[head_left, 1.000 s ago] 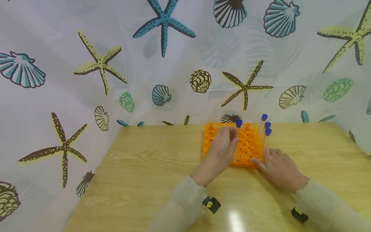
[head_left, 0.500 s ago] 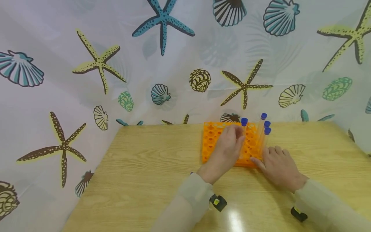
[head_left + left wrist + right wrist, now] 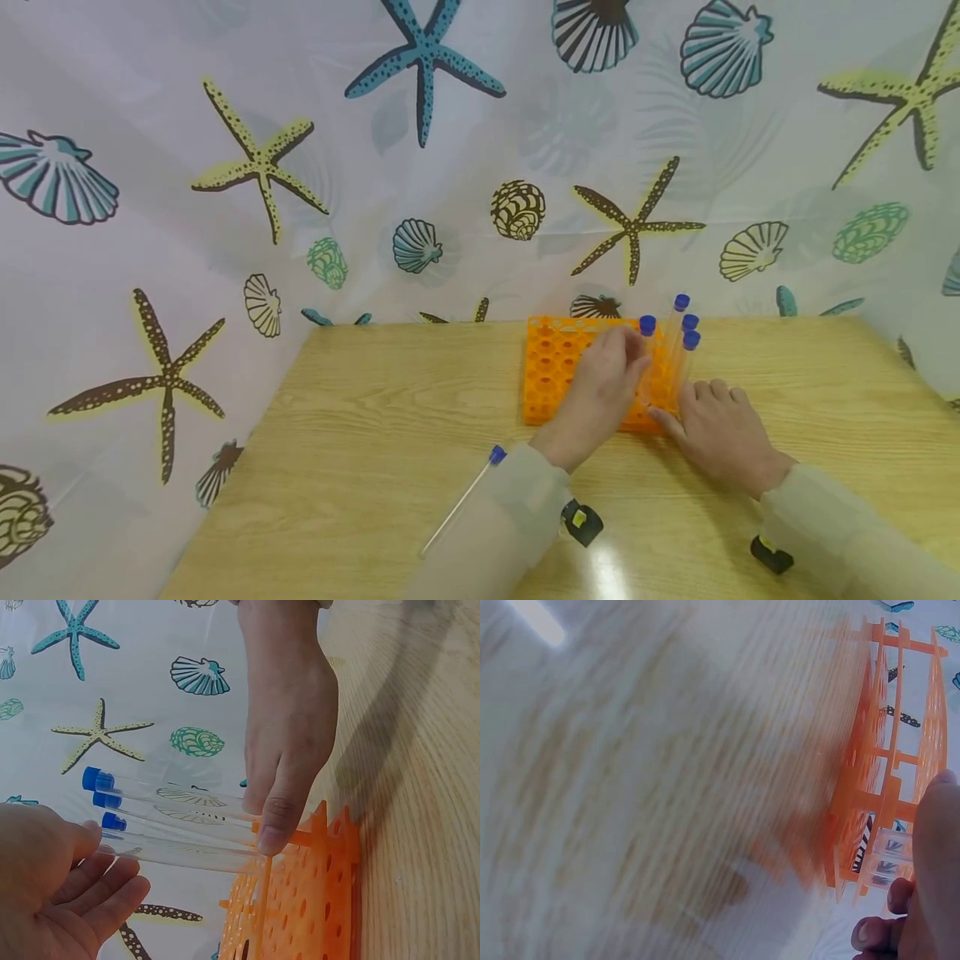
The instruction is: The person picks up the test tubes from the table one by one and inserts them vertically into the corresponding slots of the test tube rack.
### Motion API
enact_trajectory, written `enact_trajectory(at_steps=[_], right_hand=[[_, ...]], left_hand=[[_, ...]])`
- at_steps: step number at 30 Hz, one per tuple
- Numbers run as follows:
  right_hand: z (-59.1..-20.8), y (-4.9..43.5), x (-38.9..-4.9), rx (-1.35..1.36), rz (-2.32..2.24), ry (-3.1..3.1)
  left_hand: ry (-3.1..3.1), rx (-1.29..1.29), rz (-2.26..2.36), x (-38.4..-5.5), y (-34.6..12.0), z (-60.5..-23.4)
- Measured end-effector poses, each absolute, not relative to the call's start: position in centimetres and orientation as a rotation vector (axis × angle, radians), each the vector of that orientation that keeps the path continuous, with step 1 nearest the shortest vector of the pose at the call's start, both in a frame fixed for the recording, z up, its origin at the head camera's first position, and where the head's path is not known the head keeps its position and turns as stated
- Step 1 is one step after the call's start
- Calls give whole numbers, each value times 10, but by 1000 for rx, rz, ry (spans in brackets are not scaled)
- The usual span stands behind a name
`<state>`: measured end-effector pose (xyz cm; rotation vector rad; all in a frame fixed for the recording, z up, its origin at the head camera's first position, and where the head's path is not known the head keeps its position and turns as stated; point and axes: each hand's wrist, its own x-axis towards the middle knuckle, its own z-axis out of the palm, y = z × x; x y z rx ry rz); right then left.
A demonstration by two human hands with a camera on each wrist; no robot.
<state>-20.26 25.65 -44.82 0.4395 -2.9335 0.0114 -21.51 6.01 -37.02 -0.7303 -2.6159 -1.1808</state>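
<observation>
Tube (image 3: 184, 853) in left fingers (image 3: 120, 896)

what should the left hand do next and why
Probably lower the clear, blue-capped tube into a hole in the orange perforated plastic rack: the left hand pinches it roughly upright over the rack, three matching tubes sit at the rack's right end, and the right hand touches the rack. Whether the tip is inside a hole is unclear.

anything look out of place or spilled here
One blue-capped tube lies flat on the table, odd because three other tubes stand in the orange rack and the left hand holds another. No spill or damage shows.
</observation>
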Motion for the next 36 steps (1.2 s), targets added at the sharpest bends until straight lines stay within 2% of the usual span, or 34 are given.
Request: enact_trajectory(at_steps=[10, 24, 36], right_hand=[[-450, 256, -202, 439, 15, -2939], [-449, 253, -202, 415, 49, -2968], [-447, 254, -203, 424, 61, -2962]], left_hand=[[-2709, -688, -1148, -216, 67, -383], [-2686, -758, -1029, -217, 69, -395], [-2718, -735, -980, -217, 71, -394]])
